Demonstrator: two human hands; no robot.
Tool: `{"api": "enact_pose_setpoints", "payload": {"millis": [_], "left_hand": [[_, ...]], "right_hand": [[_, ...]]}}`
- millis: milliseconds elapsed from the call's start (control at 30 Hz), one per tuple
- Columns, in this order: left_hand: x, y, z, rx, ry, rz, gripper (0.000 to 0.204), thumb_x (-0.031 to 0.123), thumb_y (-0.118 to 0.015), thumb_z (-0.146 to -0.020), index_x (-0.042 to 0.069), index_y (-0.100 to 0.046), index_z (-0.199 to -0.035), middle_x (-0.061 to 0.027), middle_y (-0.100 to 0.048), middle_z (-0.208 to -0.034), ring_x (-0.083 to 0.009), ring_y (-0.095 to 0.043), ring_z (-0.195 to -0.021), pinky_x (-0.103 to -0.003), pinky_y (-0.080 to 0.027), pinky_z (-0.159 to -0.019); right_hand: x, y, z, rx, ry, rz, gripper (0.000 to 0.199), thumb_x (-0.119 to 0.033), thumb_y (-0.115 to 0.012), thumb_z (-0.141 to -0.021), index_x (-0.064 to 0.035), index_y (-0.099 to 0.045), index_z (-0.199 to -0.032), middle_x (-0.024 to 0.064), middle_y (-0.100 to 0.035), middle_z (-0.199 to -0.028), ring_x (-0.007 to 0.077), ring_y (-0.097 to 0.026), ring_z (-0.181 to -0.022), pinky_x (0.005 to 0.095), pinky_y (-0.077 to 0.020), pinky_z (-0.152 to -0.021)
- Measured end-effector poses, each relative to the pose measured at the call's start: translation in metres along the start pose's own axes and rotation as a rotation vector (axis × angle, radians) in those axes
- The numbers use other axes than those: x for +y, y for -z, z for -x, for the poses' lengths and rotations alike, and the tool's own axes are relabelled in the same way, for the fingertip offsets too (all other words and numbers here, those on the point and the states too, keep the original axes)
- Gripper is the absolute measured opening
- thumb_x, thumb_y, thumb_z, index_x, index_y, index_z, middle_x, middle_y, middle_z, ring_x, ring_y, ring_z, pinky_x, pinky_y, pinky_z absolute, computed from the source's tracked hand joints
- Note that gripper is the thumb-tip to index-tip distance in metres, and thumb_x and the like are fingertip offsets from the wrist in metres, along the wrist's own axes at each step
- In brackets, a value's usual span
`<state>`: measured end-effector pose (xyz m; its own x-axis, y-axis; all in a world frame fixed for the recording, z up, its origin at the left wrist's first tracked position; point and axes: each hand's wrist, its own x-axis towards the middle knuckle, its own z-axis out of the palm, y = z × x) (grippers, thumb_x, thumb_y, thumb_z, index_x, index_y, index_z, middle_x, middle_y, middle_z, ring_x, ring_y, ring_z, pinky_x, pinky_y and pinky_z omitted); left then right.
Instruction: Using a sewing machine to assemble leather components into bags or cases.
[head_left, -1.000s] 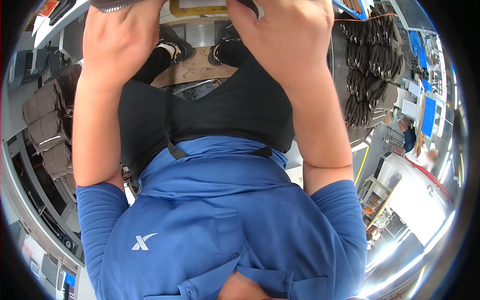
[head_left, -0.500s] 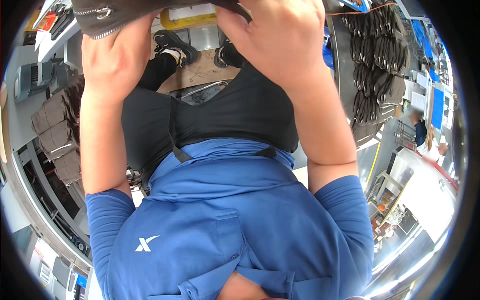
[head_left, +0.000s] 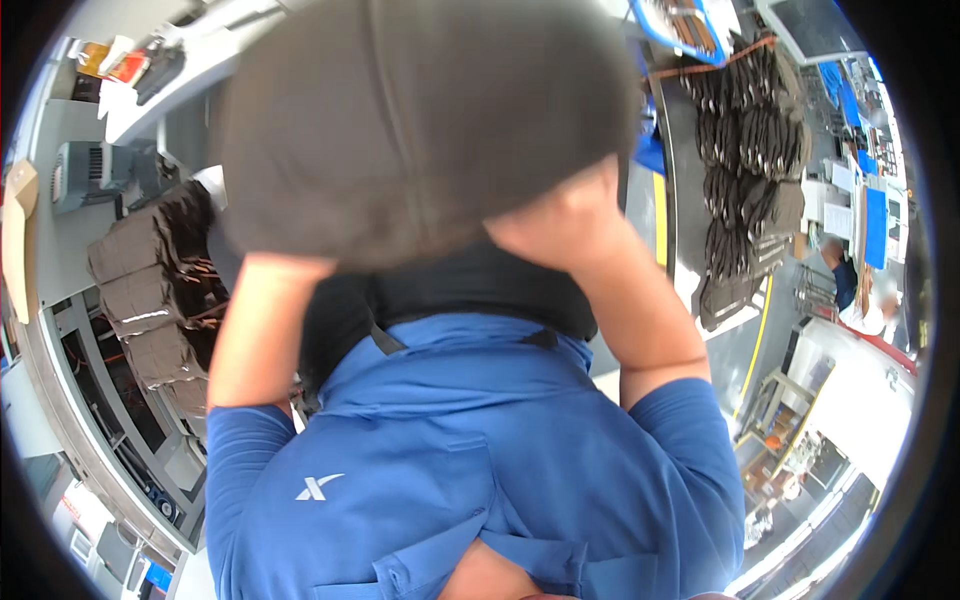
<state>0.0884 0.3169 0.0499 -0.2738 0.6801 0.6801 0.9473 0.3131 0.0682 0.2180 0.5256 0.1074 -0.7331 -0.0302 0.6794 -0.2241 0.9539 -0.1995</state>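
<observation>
A large dark grey-brown fabric piece [head_left: 430, 120] with a long seam down its middle is held up before me, blurred by motion. My left hand [head_left: 288, 266] is at its lower left edge, with the fingers hidden behind the cloth. Along the lower right edge my right hand [head_left: 565, 215] is closed on the same piece, its fingertips tucked out of sight. The cloth covers my knees and feet.
To the left lie folded stacks of similar dark cloth [head_left: 140, 290], below a grey motor-like machine [head_left: 95, 175]. On the right, a bench carries rows of dark fabric pieces [head_left: 740, 170]. A blue-rimmed tray [head_left: 685, 30] stands beyond. Other people [head_left: 840, 270] are far right.
The fabric piece has swung up and toward me, spreading across the upper middle and hiding the shoes and floor. Both hands have moved down in the view, toward my body.
</observation>
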Motion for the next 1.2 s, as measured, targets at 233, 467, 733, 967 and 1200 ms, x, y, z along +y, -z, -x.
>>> {"api": "enact_pose_setpoints", "payload": {"millis": [233,467,733,967,1200], "left_hand": [[-0.016,0.015,0.038,0.145,0.549,0.498,0.013,0.007,-0.061,-0.089,-0.001,-0.069,-0.094,-0.0151,-0.067,-0.100,-0.0259,-0.064,-0.093,-0.037,-0.051,-0.086],[-0.008,0.028,-0.007,0.158,0.323,0.716,0.049,0.019,-0.074,-0.076,-0.003,-0.066,-0.118,-0.0200,-0.066,-0.119,-0.0350,-0.061,-0.112,-0.043,-0.048,-0.099],[-0.001,0.021,-0.016,0.095,0.262,0.604,0.069,0.028,-0.086,-0.069,0.000,-0.065,-0.129,-0.0116,-0.058,-0.105,-0.0256,-0.057,-0.093,-0.035,-0.050,-0.082],[-0.001,0.016,-0.026,0.084,0.152,0.547,0.048,0.025,-0.090,-0.069,0.007,-0.073,-0.110,-0.0073,-0.061,-0.097,-0.0252,-0.058,-0.089,-0.037,-0.049,-0.078],[0.001,0.014,-0.034,0.123,0.071,0.455,0.033,0.017,-0.088,-0.068,0.009,-0.075,-0.097,-0.0013,-0.062,-0.085,-0.0219,-0.058,-0.080,-0.037,-0.044,-0.074]], "right_hand": [[0.024,0.033,0.028,0.291,-0.112,-0.334,0.034,-0.035,-0.072,-0.074,-0.0021,-0.064,-0.078,0.0158,-0.064,-0.092,0.0286,-0.061,-0.084,0.0392,-0.0480,-0.075],[0.007,0.021,-0.045,-0.094,-0.060,-0.251,0.048,-0.025,-0.078,-0.077,-0.0019,-0.068,-0.118,0.0184,-0.066,-0.121,0.0362,-0.061,-0.115,0.0463,-0.0466,-0.101],[-0.005,0.014,-0.027,-0.089,-0.015,-0.354,0.046,-0.020,-0.081,-0.072,-0.0040,-0.068,-0.114,0.0143,-0.067,-0.111,0.0347,-0.062,-0.111,0.0483,-0.0473,-0.096],[-0.001,0.017,-0.026,-0.042,-0.006,-0.287,0.026,-0.016,-0.080,-0.069,-0.0067,-0.074,-0.093,0.0051,-0.062,-0.074,0.0306,-0.067,-0.101,0.0485,-0.0493,-0.087],[0.005,0.000,-0.022,-0.044,-0.541,-0.285,0.027,-0.017,-0.077,-0.083,-0.0058,-0.058,-0.067,0.0067,-0.052,-0.063,0.0249,-0.051,-0.063,0.0372,-0.0421,-0.062]]}}
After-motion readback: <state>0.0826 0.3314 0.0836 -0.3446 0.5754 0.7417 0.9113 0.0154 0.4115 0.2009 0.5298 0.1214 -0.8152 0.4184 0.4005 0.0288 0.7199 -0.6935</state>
